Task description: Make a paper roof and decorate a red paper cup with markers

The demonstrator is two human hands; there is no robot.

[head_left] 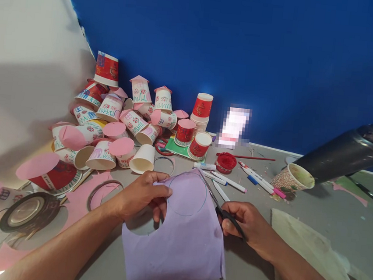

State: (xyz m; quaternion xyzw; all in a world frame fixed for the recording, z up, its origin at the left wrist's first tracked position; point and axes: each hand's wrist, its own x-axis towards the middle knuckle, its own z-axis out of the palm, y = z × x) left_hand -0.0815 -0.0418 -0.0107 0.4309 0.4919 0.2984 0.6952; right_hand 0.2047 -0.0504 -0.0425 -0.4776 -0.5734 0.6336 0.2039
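A sheet of purple paper hangs between my hands, with a circle drawn in blue near its top and a round piece cut out of its left side. My left hand pinches the paper at the left of the drawn circle, thumb in front. In my right hand are black-handled scissors. Their blades lie at the paper's upper right edge, beside the circle; how far they are parted is hard to tell.
Decorated paper cups are heaped at the back left. Tape rolls and pink paper scraps lie at the left. Behind the paper are markers and a red tub. A black bottle, a patterned cup and a cloth occupy the right.
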